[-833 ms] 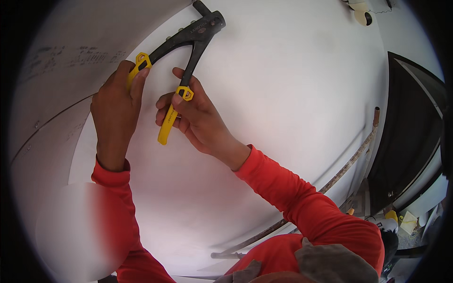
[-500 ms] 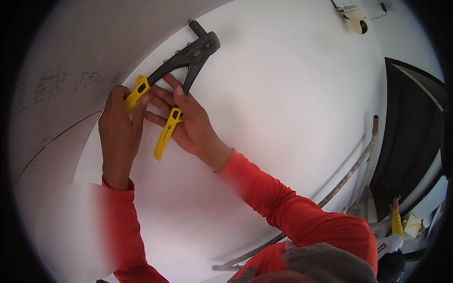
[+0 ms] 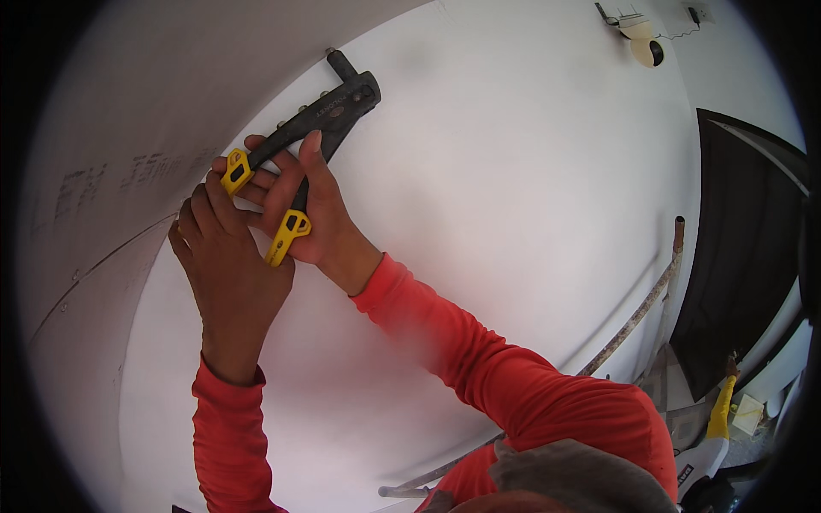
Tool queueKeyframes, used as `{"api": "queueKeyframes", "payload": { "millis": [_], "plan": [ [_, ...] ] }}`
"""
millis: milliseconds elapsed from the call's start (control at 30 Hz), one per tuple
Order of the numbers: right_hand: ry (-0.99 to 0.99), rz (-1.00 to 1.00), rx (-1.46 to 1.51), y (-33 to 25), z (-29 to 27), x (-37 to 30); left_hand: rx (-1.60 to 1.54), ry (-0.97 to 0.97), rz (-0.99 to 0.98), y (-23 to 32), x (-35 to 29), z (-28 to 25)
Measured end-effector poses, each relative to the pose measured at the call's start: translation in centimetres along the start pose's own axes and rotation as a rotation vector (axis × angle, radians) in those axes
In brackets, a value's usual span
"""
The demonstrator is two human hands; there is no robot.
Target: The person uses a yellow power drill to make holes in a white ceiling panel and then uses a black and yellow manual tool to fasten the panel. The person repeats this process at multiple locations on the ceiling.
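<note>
While the left hand (image 3: 235,269) curls its bent fingers over the yellow grips of a hand riveter (image 3: 340,103), the right hand (image 3: 321,227) lies palm toward the tool, thumb raised, fingers half spread across the gap between its handles; how firmly the right hand grips the lower handle, I cannot tell. Dark, matt and V-shaped, the riveter sits up and left of centre, one stubby cylindrical nose pointing toward the panel (image 3: 128,214). Counted, it has two handles, two smooth yellow grips with angular collars, and three small round studs showing along its upper edge.

The flat, dull panel bears smudged dark print, one thin seam and at least two small round fastener heads. Behind the hands spreads a smooth white wall (image 3: 513,171), with one rough, rust-mottled pole (image 3: 633,321) and one dark door (image 3: 744,239) farther right. Both sleeves are creased red cloth.
</note>
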State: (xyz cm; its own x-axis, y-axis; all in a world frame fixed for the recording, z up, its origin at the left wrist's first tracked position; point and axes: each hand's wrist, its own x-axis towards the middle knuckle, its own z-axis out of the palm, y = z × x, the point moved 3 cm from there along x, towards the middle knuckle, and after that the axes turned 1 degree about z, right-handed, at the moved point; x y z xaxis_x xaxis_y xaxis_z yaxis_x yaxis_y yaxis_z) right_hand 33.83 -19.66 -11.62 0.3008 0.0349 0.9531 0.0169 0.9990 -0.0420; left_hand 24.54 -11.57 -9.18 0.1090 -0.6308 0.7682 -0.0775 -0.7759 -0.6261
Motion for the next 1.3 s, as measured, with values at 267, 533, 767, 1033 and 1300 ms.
{"api": "queueKeyframes", "payload": {
  "millis": [267,533,767,1033,1300],
  "plan": [
    [0.155,-0.09,-0.07,0.1,-0.2,0.8,0.051,-0.023,0.096,-2.0,0.3,0.8],
    [0.335,-0.134,-0.167,0.2,0.9,0.8,0.064,0.047,0.224,-3.0,1.3,-0.6],
    [0.403,-0.255,-0.034,0.8,1.4,3.0,0.07,0.098,0.348,-4.0,2.5,-0.7],
    [0.449,-0.065,-0.331,-1.0,-0.1,-3.7,-0.208,-0.101,0.178,-0.5,-0.9,-0.9],
    [0.436,0.209,-0.661,-1.8,-2.7,-17.6,-1.001,-0.598,-0.339,4.9,-11.7,2.3]
  ]
}}
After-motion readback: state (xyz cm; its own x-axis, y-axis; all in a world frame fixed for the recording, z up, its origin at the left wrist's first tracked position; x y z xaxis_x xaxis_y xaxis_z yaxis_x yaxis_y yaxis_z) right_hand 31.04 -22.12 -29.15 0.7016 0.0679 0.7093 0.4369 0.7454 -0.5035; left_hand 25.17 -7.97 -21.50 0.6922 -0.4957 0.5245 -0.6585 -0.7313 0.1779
